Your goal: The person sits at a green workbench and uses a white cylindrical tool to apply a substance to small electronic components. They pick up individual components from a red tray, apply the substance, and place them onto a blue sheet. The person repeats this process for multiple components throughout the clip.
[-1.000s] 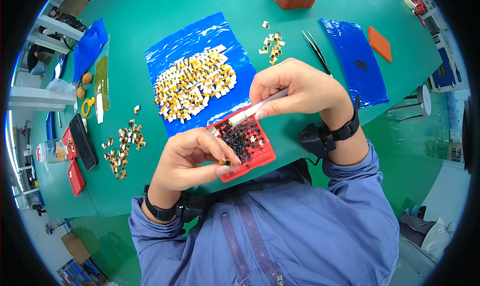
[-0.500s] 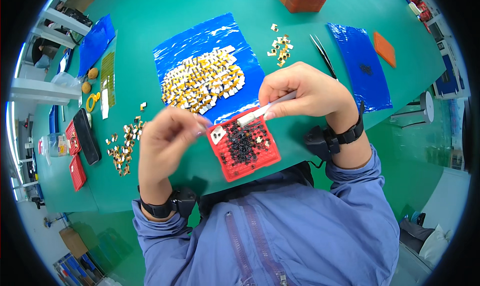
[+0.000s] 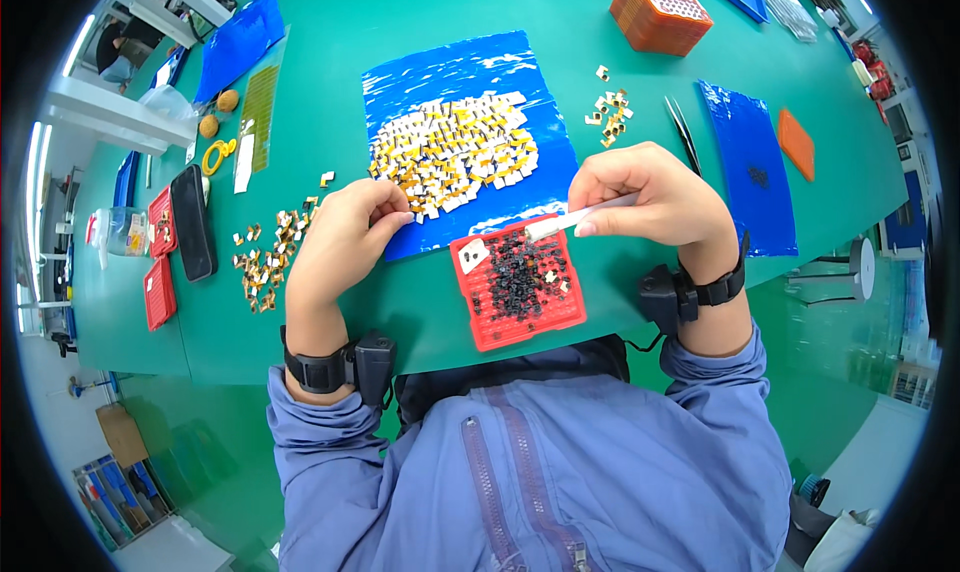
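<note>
My right hand grips a white pen-like stick, its pale tip over the far edge of a red tray. Many tiny black parts lie heaped in that tray, with a few small cream pieces among them and a white piece with dark holes in its far left corner. At the lower left edge of a pile of small white-and-gold pieces, my left hand has thumb and forefinger pinched together. Whatever is between those fingertips is too small to make out. The pile rests on a blue sheet.
Loose gold pieces lie left of my left hand, others beyond my right. Tweezers, a second blue sheet and an orange block are at right. Stacked orange trays stand far off; a black phone-like slab lies left.
My left hand has gone from beside the tray's far left corner to the pile's lower edge. My right hand keeps the stick over the tray. The whole view has shifted.
</note>
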Demonstrator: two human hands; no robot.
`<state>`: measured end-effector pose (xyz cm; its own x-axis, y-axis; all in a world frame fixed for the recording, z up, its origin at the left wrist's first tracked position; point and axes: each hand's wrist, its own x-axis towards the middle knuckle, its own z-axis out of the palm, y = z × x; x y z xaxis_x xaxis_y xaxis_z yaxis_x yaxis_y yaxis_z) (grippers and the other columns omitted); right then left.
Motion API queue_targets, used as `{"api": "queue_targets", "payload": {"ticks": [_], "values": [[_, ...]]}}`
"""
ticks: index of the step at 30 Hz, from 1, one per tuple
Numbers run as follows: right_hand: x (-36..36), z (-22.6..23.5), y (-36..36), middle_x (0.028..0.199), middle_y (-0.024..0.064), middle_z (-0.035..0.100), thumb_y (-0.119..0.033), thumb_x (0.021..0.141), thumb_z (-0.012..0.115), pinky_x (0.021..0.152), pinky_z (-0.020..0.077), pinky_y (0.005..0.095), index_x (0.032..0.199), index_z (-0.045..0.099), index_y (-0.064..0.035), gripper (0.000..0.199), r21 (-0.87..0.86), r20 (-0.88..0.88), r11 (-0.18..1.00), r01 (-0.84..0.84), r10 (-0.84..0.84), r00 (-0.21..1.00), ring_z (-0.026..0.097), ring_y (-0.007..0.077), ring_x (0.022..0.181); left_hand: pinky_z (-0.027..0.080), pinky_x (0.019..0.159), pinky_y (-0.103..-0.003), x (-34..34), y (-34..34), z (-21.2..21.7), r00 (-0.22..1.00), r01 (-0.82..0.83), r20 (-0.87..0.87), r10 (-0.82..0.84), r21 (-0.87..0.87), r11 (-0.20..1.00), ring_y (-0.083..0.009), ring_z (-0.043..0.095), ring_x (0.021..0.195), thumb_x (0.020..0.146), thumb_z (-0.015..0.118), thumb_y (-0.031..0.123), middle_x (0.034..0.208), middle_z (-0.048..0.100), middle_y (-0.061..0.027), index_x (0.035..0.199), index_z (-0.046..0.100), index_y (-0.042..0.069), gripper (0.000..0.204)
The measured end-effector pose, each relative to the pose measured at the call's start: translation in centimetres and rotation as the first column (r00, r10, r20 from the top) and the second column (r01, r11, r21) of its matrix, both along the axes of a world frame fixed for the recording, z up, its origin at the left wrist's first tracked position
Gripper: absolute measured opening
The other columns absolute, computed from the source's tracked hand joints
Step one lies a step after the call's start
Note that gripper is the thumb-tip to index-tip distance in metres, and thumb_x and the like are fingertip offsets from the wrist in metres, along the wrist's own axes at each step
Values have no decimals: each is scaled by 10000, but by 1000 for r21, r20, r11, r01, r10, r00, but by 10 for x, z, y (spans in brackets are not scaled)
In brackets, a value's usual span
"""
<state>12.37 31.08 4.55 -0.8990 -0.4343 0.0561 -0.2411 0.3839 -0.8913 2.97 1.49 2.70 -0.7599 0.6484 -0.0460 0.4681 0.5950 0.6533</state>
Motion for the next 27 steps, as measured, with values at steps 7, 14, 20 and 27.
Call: {"api": "queue_targets", "payload": {"ticks": [7, 14, 20, 27], "values": [[1, 1, -2, 626, -19, 546, -188, 797, 712, 493, 350, 199, 830, 615, -28, 190, -18, 55, 1000, 23, -22, 998, 463, 44, 573, 402, 574, -277, -2, 1, -7, 998, 0, -58, 2, 24, 1000, -136, 480, 605, 733, 677, 55, 678, 509, -41, 818, 621, 34, 103], [2, 2, -3, 684, -5, 598, -151, 795, 714, 531, 392, 193, 843, 620, -19, 169, -52, 93, 998, 44, -39, 995, 502, 38, 622, 431, 604, -265, -14, -15, -7, 962, -113, -230, 148, 160, 981, -129, 529, 669, 735, 698, 63, 739, 567, -42, 888, 610, 29, 180], [2, 0, -4, 675, -11, 585, -146, 795, 714, 525, 375, 193, 839, 617, -19, 166, -91, 157, 995, 47, -32, 987, 487, 35, 611, 471, 639, -299, -37, -76, -13, 837, -494, -302, 456, -57, 868, -158, 581, 707, 738, 701, 107, 793, 618, -79, 882, 620, 13, 190], [2, 1, -3, 678, -18, 579, -137, 799, 708, 541, 384, 190, 848, 611, -18, 161, -93, 153, 994, 50, -35, 988, 491, 34, 622, 466, 602, -329, -40, -66, -11, 767, -638, -114, 631, -36, 769, -183, 593, 634, 719, 719, 146, 706, 632, -74, 844, 614, 19, 207]]}}
